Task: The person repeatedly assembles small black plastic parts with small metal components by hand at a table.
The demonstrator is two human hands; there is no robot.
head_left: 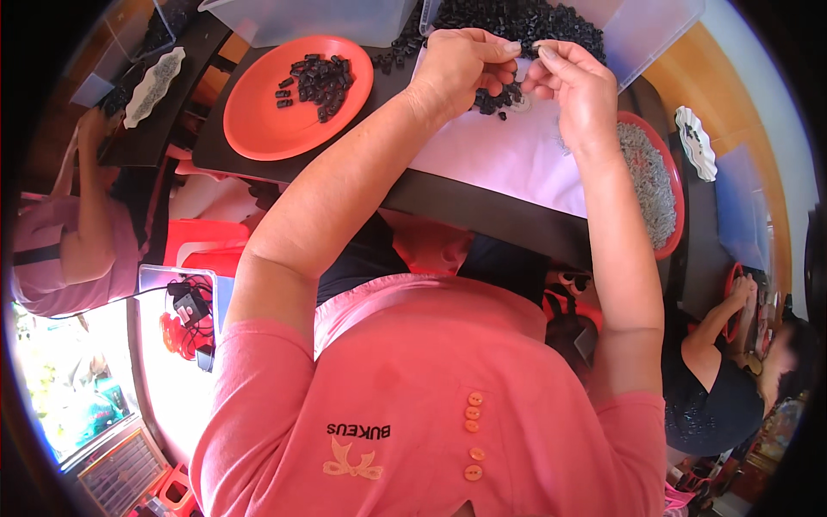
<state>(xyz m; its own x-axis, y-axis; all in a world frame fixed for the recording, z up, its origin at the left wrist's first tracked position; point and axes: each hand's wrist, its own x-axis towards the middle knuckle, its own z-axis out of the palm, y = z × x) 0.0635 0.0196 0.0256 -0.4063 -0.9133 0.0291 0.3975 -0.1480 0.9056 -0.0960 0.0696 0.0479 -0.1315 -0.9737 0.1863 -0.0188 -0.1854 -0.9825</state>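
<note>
Both my hands are raised over the table's far middle, their fingertips nearly meeting. The fingers of my left hand [465, 73] are bent in a pinch, thumb against forefinger. My right hand [579, 90] pinches likewise, facing it. Whatever sits between the fingertips is too small to make out. Behind them, small black plastic parts [534, 21] are heaped in a translucent bin. A few more black pieces [491, 102] lie on a pale cloth [508, 159] below my hands. Left of my left forearm, an orange-red plate [250, 121] carries a pile of black parts [323, 84].
Right of my right forearm stands a red tray [676, 226] of small grey metal-looking pieces [644, 185]. A white scalloped dish [696, 146] is farther right. Another translucent bin [314, 19] stands at the back. Co-workers sit at left [82, 241] and right [715, 388].
</note>
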